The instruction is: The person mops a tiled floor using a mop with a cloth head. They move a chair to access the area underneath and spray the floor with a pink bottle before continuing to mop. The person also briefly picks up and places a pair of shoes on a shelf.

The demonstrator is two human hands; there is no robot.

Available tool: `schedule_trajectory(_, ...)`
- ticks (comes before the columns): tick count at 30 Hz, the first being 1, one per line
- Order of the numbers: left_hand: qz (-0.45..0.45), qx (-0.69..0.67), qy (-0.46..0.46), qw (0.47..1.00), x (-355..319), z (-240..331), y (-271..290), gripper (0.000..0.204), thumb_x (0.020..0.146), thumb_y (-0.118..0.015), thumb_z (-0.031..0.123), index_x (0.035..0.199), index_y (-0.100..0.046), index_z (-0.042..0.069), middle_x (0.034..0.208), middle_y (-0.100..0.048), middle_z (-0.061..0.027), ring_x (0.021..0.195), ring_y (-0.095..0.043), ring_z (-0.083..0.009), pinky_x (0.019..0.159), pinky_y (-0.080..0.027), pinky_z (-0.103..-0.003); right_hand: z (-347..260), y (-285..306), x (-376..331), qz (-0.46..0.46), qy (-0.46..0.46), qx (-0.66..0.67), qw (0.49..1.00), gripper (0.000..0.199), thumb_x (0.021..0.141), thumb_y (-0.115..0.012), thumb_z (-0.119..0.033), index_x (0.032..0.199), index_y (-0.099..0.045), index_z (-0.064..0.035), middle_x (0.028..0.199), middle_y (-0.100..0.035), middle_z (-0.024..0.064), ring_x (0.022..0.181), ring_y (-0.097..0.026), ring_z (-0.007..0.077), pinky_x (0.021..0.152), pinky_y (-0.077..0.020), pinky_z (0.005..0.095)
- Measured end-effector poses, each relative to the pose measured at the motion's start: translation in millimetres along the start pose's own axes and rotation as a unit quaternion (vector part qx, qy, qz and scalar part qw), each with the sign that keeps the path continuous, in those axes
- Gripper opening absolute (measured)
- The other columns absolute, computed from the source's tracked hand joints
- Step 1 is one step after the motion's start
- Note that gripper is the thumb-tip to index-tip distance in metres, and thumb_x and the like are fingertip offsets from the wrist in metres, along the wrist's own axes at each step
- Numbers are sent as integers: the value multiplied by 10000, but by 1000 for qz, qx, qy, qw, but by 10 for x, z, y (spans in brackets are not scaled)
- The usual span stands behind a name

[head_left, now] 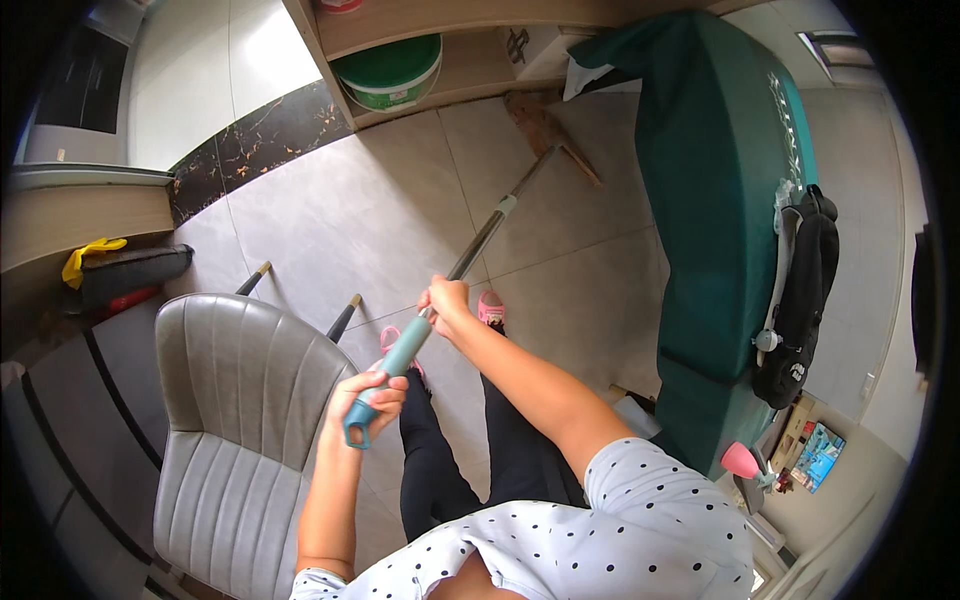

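A long mop (484, 243) runs slantwise away from me, with a metal pole and a pale teal grip. My left hand (368, 398) is closed round the lower part of the teal grip, near its blue hanging loop. Higher up, my right hand (447, 303) wraps the metal pole just past the grip's upper end. The brown mop head (545, 132) lies on the grey tiled floor (350, 215) at the far end, close to the front of a wooden shelf.
A grey padded chair (245, 400) stands close on my left. On the shelf (420, 35) sits a green-lidded bucket (390, 75). A large dark green covered piece (700, 230) borders the floor on the right, a black bag (800, 295) hanging against it. My pink shoes (490, 308) are below the pole.
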State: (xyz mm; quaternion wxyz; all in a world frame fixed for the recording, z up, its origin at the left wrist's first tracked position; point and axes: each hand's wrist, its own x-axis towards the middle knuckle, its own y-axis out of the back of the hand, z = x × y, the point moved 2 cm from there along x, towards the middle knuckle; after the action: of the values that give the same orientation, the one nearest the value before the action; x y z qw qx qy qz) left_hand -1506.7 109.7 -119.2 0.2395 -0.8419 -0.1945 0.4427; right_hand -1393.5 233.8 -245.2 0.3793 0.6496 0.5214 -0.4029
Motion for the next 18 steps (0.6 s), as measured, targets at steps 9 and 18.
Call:
schedule_trajectory(9,17,-77,34,996,149,-162,-133,272,748,-500,2,950,-340,-82,762,-429,-134,513,-426,-99,436,-403,-209,-182,168,99,45,11,56,997,127,651,-451,49,536,-434,-2,472,-453,120,357,-425,186,306,-283,318)
schedule_trajectory(18,17,324,52,944,-196,-2297,43,268,853,-490,286,898,-448,26,827,-506,-101,717,-517,-141,651,-455,-253,-290,1601,-1022,-132,-60,-306,941,205,800,-480,-151,632,-478,-33,515,-474,88,371,-445,153,340,-339,282)
